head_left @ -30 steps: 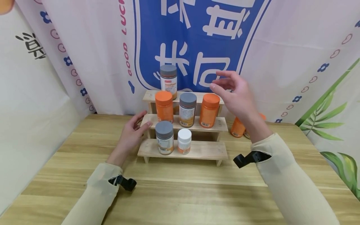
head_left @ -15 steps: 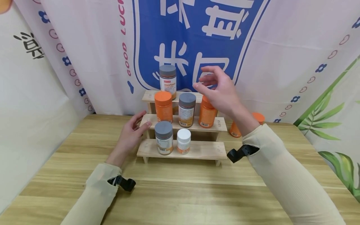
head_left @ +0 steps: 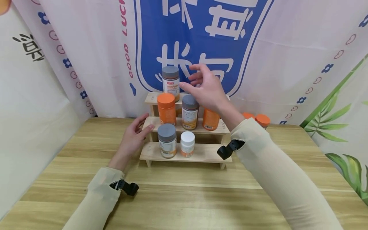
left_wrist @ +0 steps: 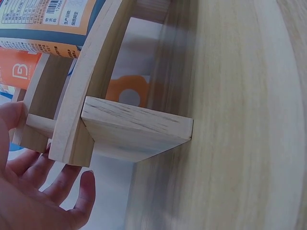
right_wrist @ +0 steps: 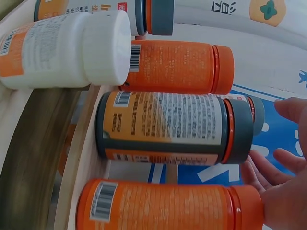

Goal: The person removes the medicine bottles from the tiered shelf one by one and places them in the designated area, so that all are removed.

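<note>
My left hand (head_left: 133,138) holds the left end of a three-tier wooden stand (head_left: 211,154). In the left wrist view its thumb (left_wrist: 10,115) and fingers straddle the shelf ends. My right hand (head_left: 208,91) is raised over the stand, thumb and fingers apart with nothing between them. Just left of its fingertips, a grey-lidded supplement jar (head_left: 171,84) stands upright on the top tier. On the middle tier are an orange jar (head_left: 166,110), a grey-lidded jar (head_left: 189,113) and another orange jar (head_left: 210,119), partly hidden by my right forearm.
The bottom tier carries a grey-lidded jar (head_left: 167,142) and a small white bottle (head_left: 187,145). Two orange-lidded jars (head_left: 262,120) stand on the wooden table (head_left: 184,198) right of the stand, partly behind my right sleeve. A printed curtain (head_left: 287,64) hangs close behind.
My right hand has moved left across the stand, from above the right orange jar to beside the top-tier jar. My left hand stays at the stand's left end.
</note>
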`<state>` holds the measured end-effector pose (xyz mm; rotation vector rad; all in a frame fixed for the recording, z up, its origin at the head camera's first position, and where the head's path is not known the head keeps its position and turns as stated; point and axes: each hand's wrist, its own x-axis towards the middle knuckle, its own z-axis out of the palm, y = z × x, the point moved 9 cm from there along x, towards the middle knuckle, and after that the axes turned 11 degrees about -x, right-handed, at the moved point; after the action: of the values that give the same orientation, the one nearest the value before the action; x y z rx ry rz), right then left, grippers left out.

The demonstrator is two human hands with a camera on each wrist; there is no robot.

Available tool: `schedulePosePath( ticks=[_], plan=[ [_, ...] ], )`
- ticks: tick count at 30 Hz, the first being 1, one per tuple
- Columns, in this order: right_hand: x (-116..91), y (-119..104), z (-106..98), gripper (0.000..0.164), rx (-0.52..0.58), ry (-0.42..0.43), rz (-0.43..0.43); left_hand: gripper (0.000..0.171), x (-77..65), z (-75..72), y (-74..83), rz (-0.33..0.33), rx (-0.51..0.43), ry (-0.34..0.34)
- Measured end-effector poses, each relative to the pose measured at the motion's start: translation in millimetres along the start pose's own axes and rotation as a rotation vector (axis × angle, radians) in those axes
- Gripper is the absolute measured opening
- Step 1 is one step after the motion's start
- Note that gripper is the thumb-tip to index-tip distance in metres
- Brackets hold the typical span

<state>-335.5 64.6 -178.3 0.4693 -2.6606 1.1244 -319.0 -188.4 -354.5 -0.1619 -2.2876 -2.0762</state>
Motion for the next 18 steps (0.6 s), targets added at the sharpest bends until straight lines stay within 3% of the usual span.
schedulePosePath(
  ticks=[9,18],
  plan=[
    [9.4,-6.4,12.9,0.076,-0.03,-0.033,0.038,0.069,0.6,1.1,1.4,0.009,0.004,0.002],
    [14.5,-5.2,25.5,0.085,-0.058,-0.112,0.154,0.07,-0.3,-0.1,0.4,-0.012,0.02,0.003]
  ],
)
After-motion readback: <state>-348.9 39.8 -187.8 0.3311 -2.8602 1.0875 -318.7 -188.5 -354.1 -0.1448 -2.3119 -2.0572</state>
